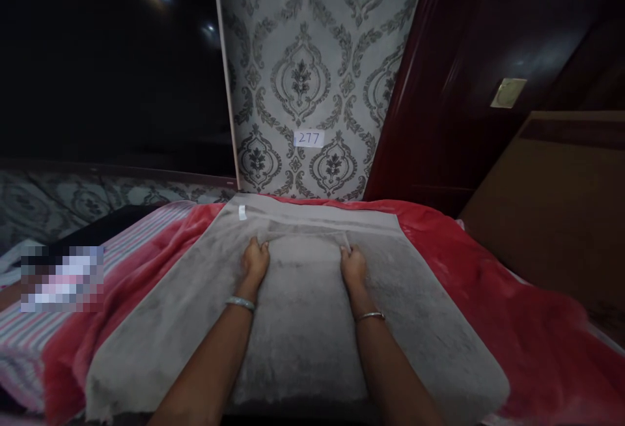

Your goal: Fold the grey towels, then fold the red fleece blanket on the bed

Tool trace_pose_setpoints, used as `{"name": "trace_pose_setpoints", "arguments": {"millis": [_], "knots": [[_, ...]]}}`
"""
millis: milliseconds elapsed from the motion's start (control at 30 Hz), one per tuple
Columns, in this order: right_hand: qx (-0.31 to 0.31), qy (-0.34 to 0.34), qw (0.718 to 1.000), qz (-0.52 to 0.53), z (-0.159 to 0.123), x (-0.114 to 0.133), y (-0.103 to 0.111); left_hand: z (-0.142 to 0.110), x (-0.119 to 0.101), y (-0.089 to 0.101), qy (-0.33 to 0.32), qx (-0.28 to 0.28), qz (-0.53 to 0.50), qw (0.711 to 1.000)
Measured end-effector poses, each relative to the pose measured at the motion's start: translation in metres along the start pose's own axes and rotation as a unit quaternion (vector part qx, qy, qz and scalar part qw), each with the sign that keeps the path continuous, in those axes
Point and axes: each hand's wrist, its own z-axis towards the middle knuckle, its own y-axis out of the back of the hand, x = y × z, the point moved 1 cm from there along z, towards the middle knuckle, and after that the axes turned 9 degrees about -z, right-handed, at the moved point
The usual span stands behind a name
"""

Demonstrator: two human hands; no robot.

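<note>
A large grey towel (303, 335) lies spread out, with a flat band across its far end and a small white tag (243, 212) near its far left corner. My left hand (254, 262) is closed, pinching the towel's fabric left of the middle. To the right, my right hand (353, 268) pinches the same cloth, level with the left. Between the two hands the fabric is drawn into a taut, slightly raised ridge. Both thumbs point away from me, and each wrist wears a bracelet.
Under the towel is a red blanket (469, 283), with striped bedding (146, 224) to its left. Behind stand a patterned wall with a "277" label (309, 138), a dark screen (107, 68) and a dark red wooden panel (439, 87). A brown board (556, 211) stands at right.
</note>
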Motion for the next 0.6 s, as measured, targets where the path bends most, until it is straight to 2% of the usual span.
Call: {"name": "trace_pose_setpoints", "arguments": {"millis": [133, 300, 400, 600], "knots": [[0.023, 0.000, 1.000, 0.003, 0.010, 0.000, 0.001, 0.003, 0.005, 0.002, 0.003, 0.012, -0.033, 0.999], [0.059, 0.020, 0.998, 0.013, 0.041, 0.008, 0.000, 0.011, 0.011, 0.001, 0.008, 0.020, -0.061, 0.998], [0.048, 0.030, 0.998, 0.027, 0.048, 0.013, -0.005, 0.013, 0.012, -0.001, 0.005, 0.021, -0.062, 0.998], [0.001, 0.019, 0.999, 0.038, 0.038, 0.011, -0.018, 0.011, 0.009, -0.005, 0.019, 0.011, -0.032, 0.999]]}}
